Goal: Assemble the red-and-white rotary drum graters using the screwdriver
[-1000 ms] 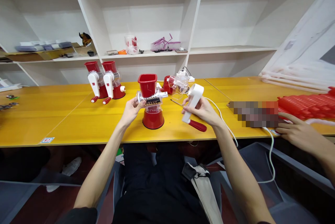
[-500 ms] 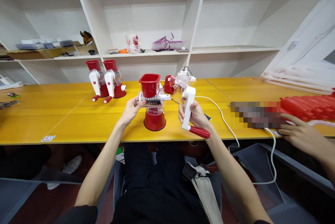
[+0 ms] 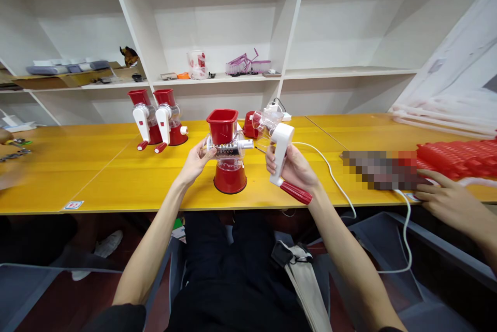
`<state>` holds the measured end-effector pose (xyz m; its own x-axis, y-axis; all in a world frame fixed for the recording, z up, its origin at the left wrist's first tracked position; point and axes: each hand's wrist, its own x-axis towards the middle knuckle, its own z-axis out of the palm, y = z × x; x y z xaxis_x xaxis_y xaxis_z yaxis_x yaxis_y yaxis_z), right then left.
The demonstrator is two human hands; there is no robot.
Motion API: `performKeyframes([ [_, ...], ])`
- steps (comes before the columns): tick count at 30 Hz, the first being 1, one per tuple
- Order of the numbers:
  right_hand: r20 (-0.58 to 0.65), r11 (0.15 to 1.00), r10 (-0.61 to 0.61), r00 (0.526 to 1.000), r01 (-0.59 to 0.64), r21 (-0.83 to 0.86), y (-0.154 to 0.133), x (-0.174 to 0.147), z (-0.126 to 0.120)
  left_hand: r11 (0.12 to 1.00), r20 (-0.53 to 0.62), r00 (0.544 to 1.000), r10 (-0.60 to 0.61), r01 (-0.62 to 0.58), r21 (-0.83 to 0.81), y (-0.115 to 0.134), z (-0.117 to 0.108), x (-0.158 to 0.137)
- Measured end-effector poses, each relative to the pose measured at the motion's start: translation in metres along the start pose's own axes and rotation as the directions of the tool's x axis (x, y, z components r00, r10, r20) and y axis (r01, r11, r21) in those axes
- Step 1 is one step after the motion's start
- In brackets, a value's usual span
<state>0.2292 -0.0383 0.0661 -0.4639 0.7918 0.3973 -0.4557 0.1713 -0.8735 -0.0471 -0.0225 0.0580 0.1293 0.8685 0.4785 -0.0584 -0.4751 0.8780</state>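
Observation:
A red and clear rotary grater (image 3: 230,176) stands upright on the yellow table in front of me. Through its clear barrel shows a metal grating drum (image 3: 225,150), and a white shaft end points right. My left hand (image 3: 197,162) grips the barrel's left side, thumb in front. Apart from the grater, to its right, my right hand (image 3: 295,167) holds a white crank handle (image 3: 282,150) with a red grip slanting down to the right. The crank's top end is close to the shaft but not touching it. Some right-hand fingers are hidden behind the crank.
Two assembled graters (image 3: 165,119) stand at the back left. Behind my right hand lie a red base (image 3: 250,125) and clear parts, near a white cable (image 3: 324,158). At right, another person's hand (image 3: 446,195) rests by a blurred-out object and red plastic pieces (image 3: 454,158).
The crank has tilted and turned slightly in my right hand, its top shifting a little right. My left hand and the grater stay put. Something blurred has come in at the far left edge.

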Motion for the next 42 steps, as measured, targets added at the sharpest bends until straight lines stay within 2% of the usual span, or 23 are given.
performKeyframes([
  [4,0.002,0.999,0.029,1.000,-0.029,0.017,0.008,0.004,0.001,1.000,-0.005,1.000,-0.008,0.008,0.006,0.000,-0.001,0.000],
  [12,0.143,0.977,0.211,0.967,-0.211,-0.012,0.025,0.009,-0.002,0.999,0.040,0.999,-0.004,0.005,-0.039,-0.004,-0.005,0.001],
  [18,0.165,0.981,0.191,0.967,-0.195,0.006,0.023,0.003,-0.004,0.999,0.059,0.998,-0.021,0.023,-0.035,-0.003,-0.006,0.001],
  [29,0.221,0.973,0.211,0.952,-0.227,0.050,0.042,0.005,-0.015,0.998,0.066,0.997,-0.040,0.043,-0.049,-0.002,-0.007,0.001],
  [36,0.274,0.964,0.237,0.932,-0.260,0.049,0.037,0.003,-0.013,0.998,0.104,0.994,-0.038,0.042,-0.044,-0.001,-0.007,-0.003],
  [42,0.265,0.967,0.231,0.936,-0.251,0.043,0.033,0.001,-0.014,0.998,0.123,0.992,-0.030,0.036,-0.045,0.000,-0.007,-0.003],
])
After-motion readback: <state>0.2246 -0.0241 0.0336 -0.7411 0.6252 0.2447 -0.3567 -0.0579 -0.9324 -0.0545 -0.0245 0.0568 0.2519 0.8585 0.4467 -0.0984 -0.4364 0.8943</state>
